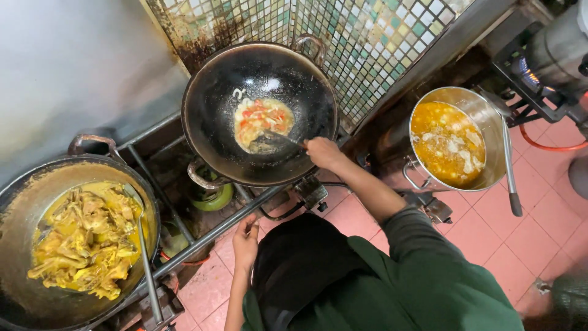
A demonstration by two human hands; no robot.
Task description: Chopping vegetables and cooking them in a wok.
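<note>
My right hand grips the handle of a metal spatula whose blade lies in a black wok. In the wok's middle sits a small yellow-white egg mix with red bits. The spatula blade touches the near edge of that food. My left hand holds nothing, and its fingertips rest against the stove's metal rail in front of the wok. I wear a green top with a dark apron.
At the left, a large wok of yellow-sauced meat has a ladle leaning in it. A steel pot of orange-yellow soup with a ladle handle stands at the right. Behind is a tiled wall, below a pink tiled floor.
</note>
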